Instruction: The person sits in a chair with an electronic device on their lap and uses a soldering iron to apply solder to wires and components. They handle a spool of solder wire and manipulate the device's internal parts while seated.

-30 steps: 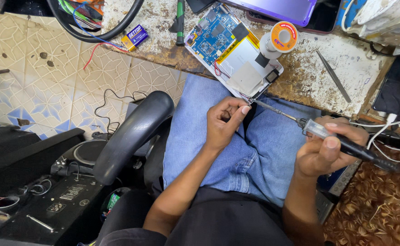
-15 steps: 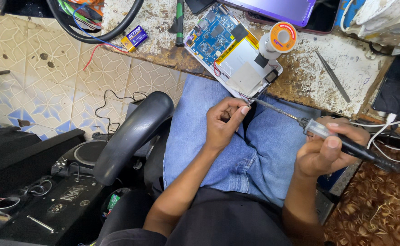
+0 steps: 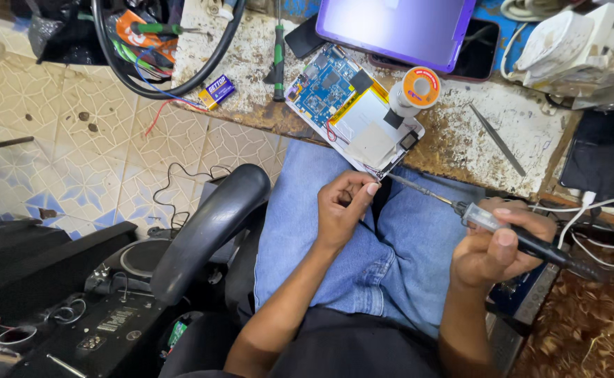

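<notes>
An opened tablet lies on the worn bench edge, its blue circuit board and silver battery showing. My right hand is shut on a soldering iron; its tip reaches the tablet's near corner. My left hand is pinched just below that corner, beside the tip; what it pinches is too thin to make out. A spool of solder wire stands on the tablet.
On the bench lie a green-handled screwdriver, a small blue battery, tweezers and a purple-lit screen. A black chair armrest sits left of my jeans-covered lap. Cables run at the right.
Both hands stay almost where they were. The soldering iron tip remains at the tablet's near corner.
</notes>
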